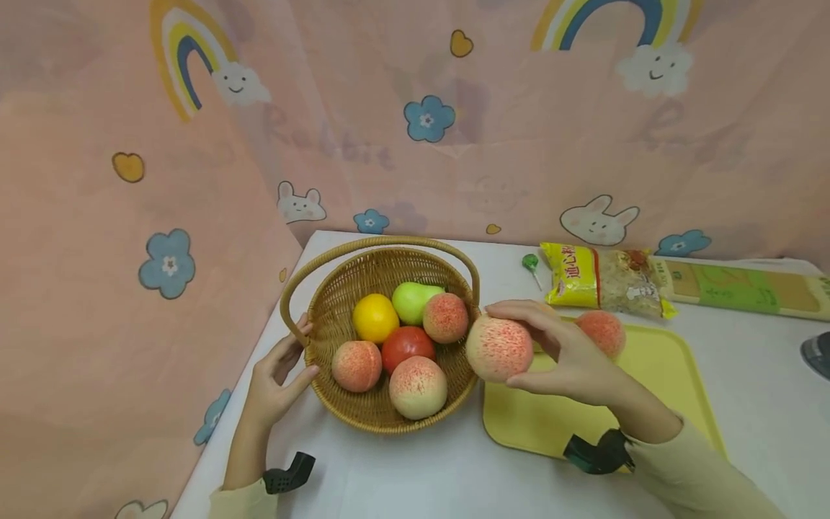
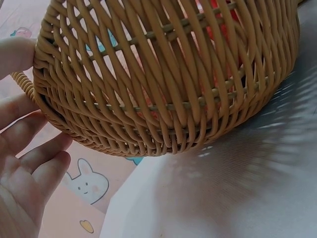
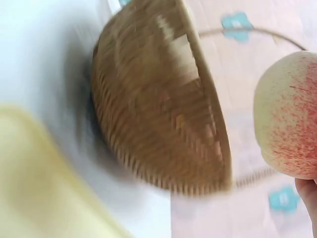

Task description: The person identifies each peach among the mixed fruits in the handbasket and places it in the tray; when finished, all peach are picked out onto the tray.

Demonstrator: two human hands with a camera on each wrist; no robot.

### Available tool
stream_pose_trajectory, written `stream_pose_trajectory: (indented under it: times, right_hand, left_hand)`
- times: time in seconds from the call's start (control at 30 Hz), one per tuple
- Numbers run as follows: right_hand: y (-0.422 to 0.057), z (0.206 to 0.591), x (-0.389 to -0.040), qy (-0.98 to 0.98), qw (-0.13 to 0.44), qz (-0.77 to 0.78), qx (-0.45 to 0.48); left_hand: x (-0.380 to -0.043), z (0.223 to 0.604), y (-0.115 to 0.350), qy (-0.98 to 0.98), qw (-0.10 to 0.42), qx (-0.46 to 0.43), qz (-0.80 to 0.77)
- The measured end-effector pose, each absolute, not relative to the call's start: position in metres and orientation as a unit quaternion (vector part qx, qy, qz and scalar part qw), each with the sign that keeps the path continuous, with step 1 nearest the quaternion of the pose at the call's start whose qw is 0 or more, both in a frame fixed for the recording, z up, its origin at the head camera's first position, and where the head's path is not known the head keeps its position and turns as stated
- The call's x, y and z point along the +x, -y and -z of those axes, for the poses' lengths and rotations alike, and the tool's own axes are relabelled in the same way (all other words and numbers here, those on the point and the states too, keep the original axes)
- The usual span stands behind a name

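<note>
My right hand (image 1: 577, 364) holds a pale peach with red speckles (image 1: 498, 350) between thumb and fingers, level with the right rim of a wicker basket (image 1: 337, 288). The same peach (image 3: 287, 116) shows above the basket's side in the right wrist view. At the opposite rim, near the foot of the arched handle (image 1: 379, 244), my left hand (image 1: 275, 382) grips the basket's edge with thumb and fingers. Inside lie a yellow fruit (image 1: 375, 318), a green pear (image 1: 415, 303), a red fruit (image 1: 407, 349) and several peaches, one pale and speckled (image 1: 418, 388).
Right of the basket is a yellow tray (image 1: 661, 375) with a peach (image 1: 601, 334) at its back, partly behind my right hand. Behind it lie a green lollipop (image 1: 531, 262), a yellow-and-clear food bag (image 1: 603, 281) and a long green-and-tan packet (image 1: 746, 287). A dark object (image 1: 817, 353) sits far right.
</note>
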State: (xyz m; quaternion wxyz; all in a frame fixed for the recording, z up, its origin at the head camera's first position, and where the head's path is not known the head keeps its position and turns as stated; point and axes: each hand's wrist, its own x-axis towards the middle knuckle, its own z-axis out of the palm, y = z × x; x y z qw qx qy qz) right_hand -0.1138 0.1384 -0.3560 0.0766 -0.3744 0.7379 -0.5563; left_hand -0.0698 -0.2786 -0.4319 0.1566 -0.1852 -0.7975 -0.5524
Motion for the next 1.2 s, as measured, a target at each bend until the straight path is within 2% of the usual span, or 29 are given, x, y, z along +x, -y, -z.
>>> stream_pose_trajectory:
  times: [0.2,0.43,0.6,0.9,1.2]
  right_hand:
    - [-0.192,0.369,-0.108,-0.76,0.029,0.552,-0.343]
    - [-0.252,0.383,-0.107,-0.809,-0.025,0.511,-0.289]
    - [-0.291,0.399,-0.111,-0.832,-0.029,0.501,-0.234]
    - [-0.34,0.439,-0.126,-0.872,0.031,0.474,-0.118]
    - [-0.363,0.461,-0.134,-0.885,0.084,0.451,-0.075]
  left_hand:
    - [-0.07,0.432,0.278,0.788,0.158,-0.2,0.56]
    - [-0.067,0.431,0.28,0.794,0.143,-0.176,0.564]
    - [-0.068,0.431,0.279,0.794,0.143,-0.176,0.565]
    - [-0.07,0.433,0.279,0.785,0.15,-0.193,0.569]
    - [-0.07,0.433,0.279,0.789,0.148,-0.186,0.567]
